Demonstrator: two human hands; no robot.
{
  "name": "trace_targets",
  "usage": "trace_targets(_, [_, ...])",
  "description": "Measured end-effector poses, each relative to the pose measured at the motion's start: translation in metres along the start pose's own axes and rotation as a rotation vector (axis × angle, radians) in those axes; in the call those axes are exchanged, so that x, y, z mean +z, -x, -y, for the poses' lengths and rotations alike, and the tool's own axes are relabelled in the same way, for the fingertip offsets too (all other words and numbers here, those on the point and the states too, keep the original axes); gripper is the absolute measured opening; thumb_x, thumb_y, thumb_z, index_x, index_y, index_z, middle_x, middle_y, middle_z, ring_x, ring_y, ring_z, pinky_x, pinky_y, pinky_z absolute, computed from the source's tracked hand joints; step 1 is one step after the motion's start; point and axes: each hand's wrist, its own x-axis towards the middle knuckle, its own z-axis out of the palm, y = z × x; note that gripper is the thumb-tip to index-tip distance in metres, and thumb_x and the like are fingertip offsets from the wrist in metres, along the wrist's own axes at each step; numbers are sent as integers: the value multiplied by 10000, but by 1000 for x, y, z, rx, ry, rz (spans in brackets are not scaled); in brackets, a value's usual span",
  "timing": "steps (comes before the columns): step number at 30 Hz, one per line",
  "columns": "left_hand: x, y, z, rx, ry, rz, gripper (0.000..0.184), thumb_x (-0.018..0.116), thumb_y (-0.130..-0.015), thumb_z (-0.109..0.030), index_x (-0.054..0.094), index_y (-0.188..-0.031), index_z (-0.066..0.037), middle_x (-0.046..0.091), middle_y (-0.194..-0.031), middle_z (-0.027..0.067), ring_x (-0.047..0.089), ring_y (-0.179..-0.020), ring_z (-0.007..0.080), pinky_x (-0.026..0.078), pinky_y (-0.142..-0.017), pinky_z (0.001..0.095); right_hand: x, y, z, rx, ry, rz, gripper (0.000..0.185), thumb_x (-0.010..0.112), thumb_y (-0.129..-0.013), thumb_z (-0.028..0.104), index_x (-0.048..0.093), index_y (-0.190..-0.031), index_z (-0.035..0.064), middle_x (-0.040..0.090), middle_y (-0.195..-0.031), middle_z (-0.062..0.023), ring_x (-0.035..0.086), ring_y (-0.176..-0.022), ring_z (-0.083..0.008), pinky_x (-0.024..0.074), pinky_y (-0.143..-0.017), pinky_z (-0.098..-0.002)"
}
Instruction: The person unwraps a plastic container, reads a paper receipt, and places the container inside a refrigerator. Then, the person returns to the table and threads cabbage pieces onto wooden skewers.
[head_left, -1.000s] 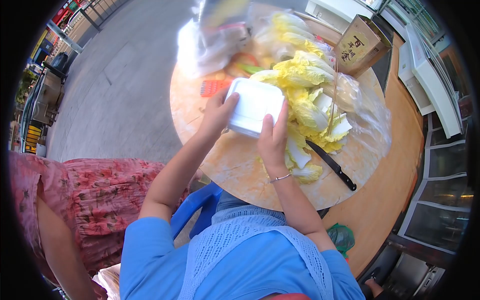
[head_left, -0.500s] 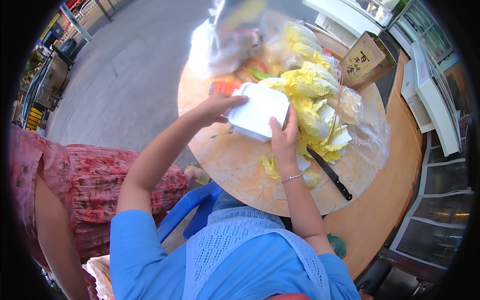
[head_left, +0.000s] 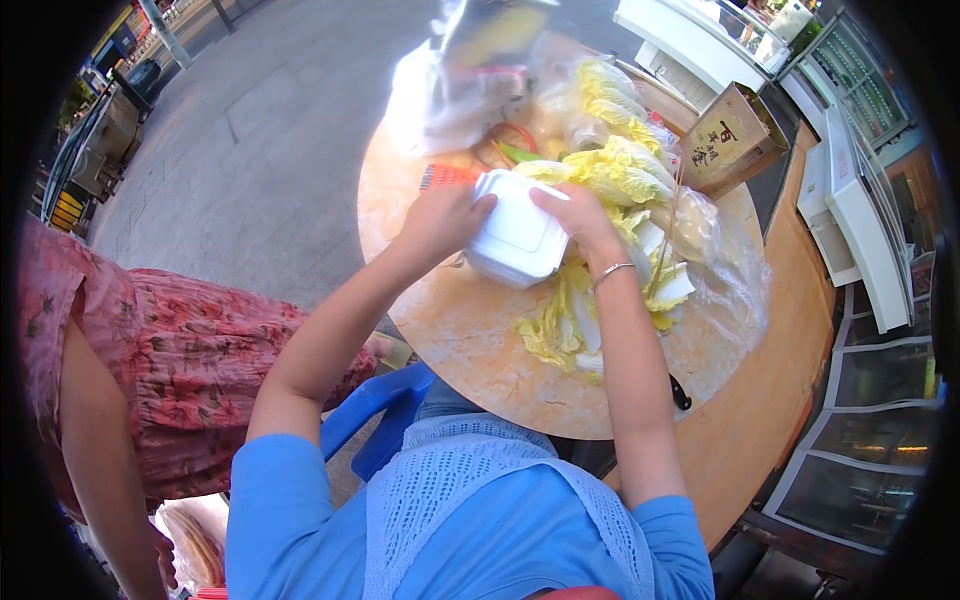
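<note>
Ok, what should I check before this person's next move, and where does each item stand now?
1. Left hand holding the white, square-cornered, plastic-looking container: ok.
2. Right hand holding its other side: ok, thumb over the top.
3. White lid fastened all round: cannot tell, the hands cover parts of the rim.
4. Contents settled: cannot tell, nothing inside shows.
5. Black-handled knife in full view: not ok, the right forearm hides the blade.
6. Red, slotted plastic piece clear of the left hand: cannot tell, they overlap in this view.
</note>
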Motion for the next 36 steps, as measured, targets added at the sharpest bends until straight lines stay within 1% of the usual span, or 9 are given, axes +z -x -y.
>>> trace_targets(10, [1, 7, -10, -108, -59, 7, 393, 447, -904, -339, 591, -798, 11, 610, -713, 212, 598, -707, 388, 453, -665, 466, -3, -12, 10, -107, 260, 126, 427, 669, -793, 271, 605, -1031, -78, 652, -876, -106, 606, -740, -133, 483, -669, -270])
trace_targets(13, [2, 19, -13, -67, -79, -126, 358, 434, -909, -300, 610, -758, -27, 633, -731, 147, 622, -716, 313, 478, -641, 423, -5, -14, 23, -93, 346, 250, 445, 679, -780, 316, 623, -993, -71, 654, -840, -97, 601, -714, -128, 480, -654, -268])
trace_targets(15, [5, 52, -22, 122, 156, -703, 329, 454, -908, -291, 582, -766, -23, 620, -712, 131, 596, -667, 308, 470, -616, 391, -9, -22, 27, -138, 469, 284, 456, 687, -771, 344, 634, -962, -66, 655, -821, -95, 598, -702, -125, 478, -644, -265])
trace_targets(19, [33, 102, -13, -463, 719, 15, 448, 468, -910, -408, 565, -935, 29, 604, -791, 107, 569, -615, 173, 471, -539, 316, 0, -17, 33, 16, 612, 283, 540, 718, -690, 494, 643, -819, -25, 651, -772, -88, 594, -623, -142, 467, -586, -270])
trace_targets(21, [45, 106, -18, -504, 1039, 110, 544, 468, -895, -484, 573, -935, 49, 597, -827, 105, 565, -641, 125, 479, -509, 287, 1, -16, 33, -63, 551, 227, 559, 715, -677, 517, 637, -808, -21, 644, -753, -100, 604, -618, -161, 466, -586, -275])
trace_targets(22, [46, 102, -22, -498, 1100, 83, 496, 468, -895, -502, 562, -895, -16, 579, -752, 39, 557, -599, 101, 473, -497, 237, 1, -13, 34, -171, 694, 183, 580, 713, -662, 537, 626, -824, -14, 634, -732, -122, 616, -638, -198, 479, -615, -299])
trace_targets(25, [45, 85, -21, -571, 1122, 105, 572, 497, -858, -536, 572, -900, 30, 581, -792, 89, 562, -637, 126, 475, -496, 256, 9, -3, 25, -565, 944, -62, 496, 649, -736, 503, 604, -824, 17, 633, -743, -174, 628, -690, -320, 496, -660, -409])
trace_targets(30, [50, 77, -13, -580, 1272, 181, 487, 505, -865, -480, 545, -711, -19, 458, -485, 21, 415, -365, 106, 327, -340, 242, 23, 19, 25, -488, 998, -143, 439, 595, -800, 464, 578, -805, 25, 631, -752, -195, 627, -716, -346, 490, -647, -434])
trace_targets(36, [32, 76, -25, -506, 1067, 188, 475, 439, -907, -428, 539, -658, -36, 481, -497, 21, 409, -352, 97, 296, -319, 225, 30, 25, 28, -567, 1187, -292, 372, 587, -826, 402, 578, -792, 32, 628, -655, -145, 636, -616, -295, 502, -554, -388])
